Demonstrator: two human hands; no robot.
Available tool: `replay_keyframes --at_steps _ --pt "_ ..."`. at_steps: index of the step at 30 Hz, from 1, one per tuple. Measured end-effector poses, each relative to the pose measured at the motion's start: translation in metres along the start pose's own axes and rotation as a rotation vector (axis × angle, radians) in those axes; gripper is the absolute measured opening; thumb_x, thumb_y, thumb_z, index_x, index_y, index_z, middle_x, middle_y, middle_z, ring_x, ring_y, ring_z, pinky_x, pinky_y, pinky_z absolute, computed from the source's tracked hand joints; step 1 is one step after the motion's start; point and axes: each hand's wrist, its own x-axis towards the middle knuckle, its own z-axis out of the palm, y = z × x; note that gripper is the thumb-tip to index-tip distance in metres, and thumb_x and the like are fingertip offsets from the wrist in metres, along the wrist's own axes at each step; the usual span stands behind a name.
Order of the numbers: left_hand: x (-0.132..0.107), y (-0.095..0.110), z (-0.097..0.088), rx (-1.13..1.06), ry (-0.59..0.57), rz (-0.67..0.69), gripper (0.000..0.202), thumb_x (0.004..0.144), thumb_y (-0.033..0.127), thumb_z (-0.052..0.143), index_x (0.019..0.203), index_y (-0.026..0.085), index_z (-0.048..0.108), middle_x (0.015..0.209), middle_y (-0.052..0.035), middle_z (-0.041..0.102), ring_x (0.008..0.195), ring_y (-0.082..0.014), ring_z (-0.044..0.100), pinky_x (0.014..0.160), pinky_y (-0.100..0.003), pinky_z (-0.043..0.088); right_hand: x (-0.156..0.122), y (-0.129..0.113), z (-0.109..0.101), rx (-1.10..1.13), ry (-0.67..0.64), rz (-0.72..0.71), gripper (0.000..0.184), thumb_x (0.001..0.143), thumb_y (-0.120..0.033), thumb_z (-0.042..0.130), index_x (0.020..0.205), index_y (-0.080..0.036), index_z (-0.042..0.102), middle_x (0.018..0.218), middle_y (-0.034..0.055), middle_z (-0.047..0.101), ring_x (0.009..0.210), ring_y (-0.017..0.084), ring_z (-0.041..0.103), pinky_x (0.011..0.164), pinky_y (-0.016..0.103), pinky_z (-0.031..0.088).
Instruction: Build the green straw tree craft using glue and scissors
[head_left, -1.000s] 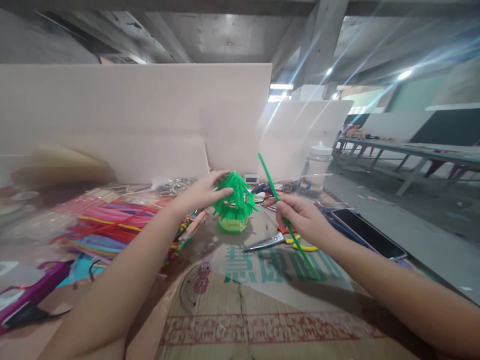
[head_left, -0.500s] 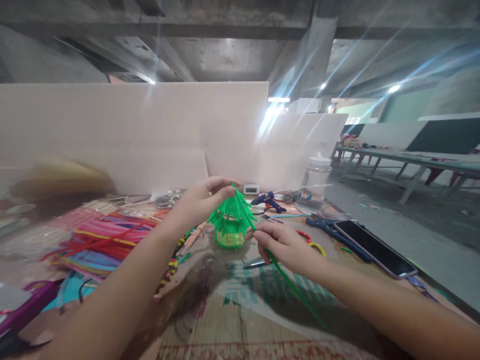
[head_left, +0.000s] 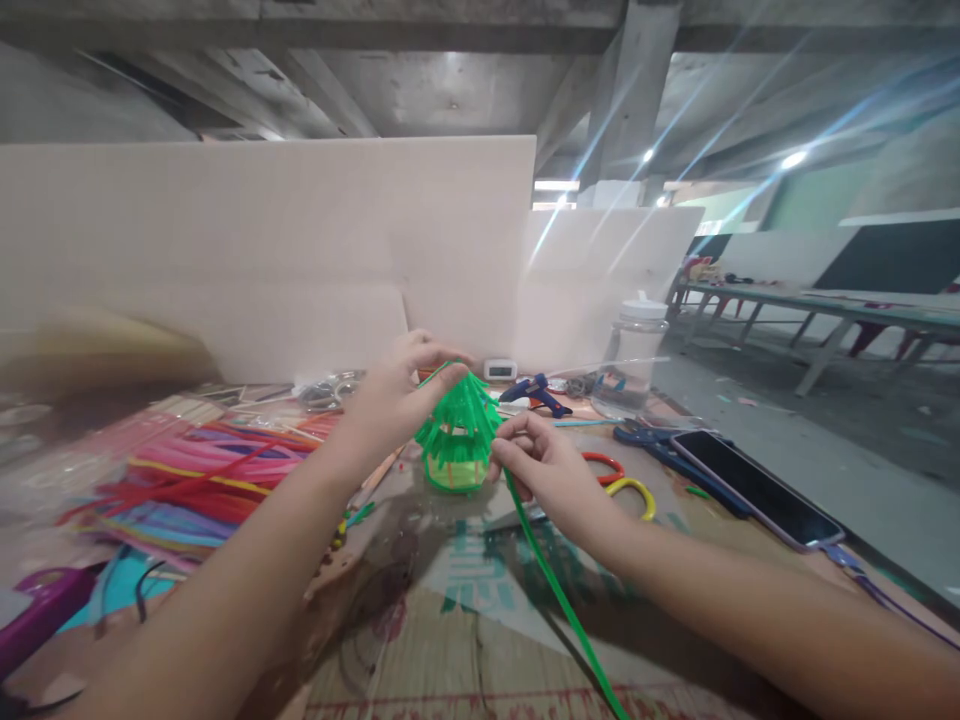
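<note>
A small green tree made of fringed pipe cleaner pieces stands upright on the table, with a pale yellow-green base at its foot. My left hand reaches to its top, thumb and fingers closed around the tip. Beside the tree's right side, my right hand pinches a long green pipe cleaner, whose tail hangs down toward the table's front edge. Red and yellow scissor handles lie just right of that hand; their blades are mostly hidden behind it.
Colourful pipe cleaners lie heaped at left, near a purple tool. A blue glue gun, a small digital display and a clear bottle stand behind. A phone rests on blue pliers at right.
My right hand has moved slightly left and up against the tree's side. The green pipe cleaner now hangs straighter and reaches lower. My left hand stays at the top.
</note>
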Motion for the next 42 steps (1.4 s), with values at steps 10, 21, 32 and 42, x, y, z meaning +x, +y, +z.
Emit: replay_keyframes --at_steps 10,21,32,42 --pt "0.002 -0.044 0.017 -0.082 -0.076 -0.207 0.047 0.092 0.046 0.049 0.128 0.018 0.06 0.121 -0.0094 0.068 0.118 -0.027 0.059 0.099 -0.042 0.047 0.009 0.005 -0.005 -0.044 0.013 -0.034 0.033 0.083 -0.051 0.061 0.083 -0.023 0.043 0.054 -0.0054 0.063 0.036 0.008 0.046 0.037 0.02 0.036" --pt "0.0 -0.039 0.021 -0.152 -0.128 -0.252 0.049 0.088 0.047 0.054 0.126 0.017 0.061 0.11 -0.0111 0.072 0.108 -0.0291 0.065 0.094 -0.045 0.052 0.009 0.016 -0.004 -0.01 -0.018 0.022 0.032 0.081 -0.049 0.063 0.082 -0.022 0.044 0.05 -0.0065 0.062 0.034 0.009 0.047 0.035 0.02 0.039" --pt "0.0 -0.038 0.022 -0.117 -0.1 -0.262 0.045 0.088 0.047 0.055 0.122 0.018 0.064 0.105 -0.009 0.073 0.105 -0.0279 0.066 0.092 -0.043 0.053 0.004 0.018 -0.001 0.019 0.025 -0.014 0.032 0.084 -0.049 0.061 0.084 -0.023 0.043 0.052 -0.0064 0.062 0.037 0.009 0.047 0.038 0.02 0.039" --pt "0.0 -0.032 0.021 -0.127 -0.076 -0.299 0.046 0.088 0.046 0.055 0.12 0.016 0.066 0.095 -0.0091 0.074 0.092 -0.0257 0.068 0.084 -0.039 0.054 -0.001 0.017 -0.003 -0.031 0.048 -0.064 0.024 0.089 -0.042 0.057 0.085 -0.022 0.044 0.054 -0.0059 0.062 0.045 0.01 0.05 0.045 0.021 0.04"
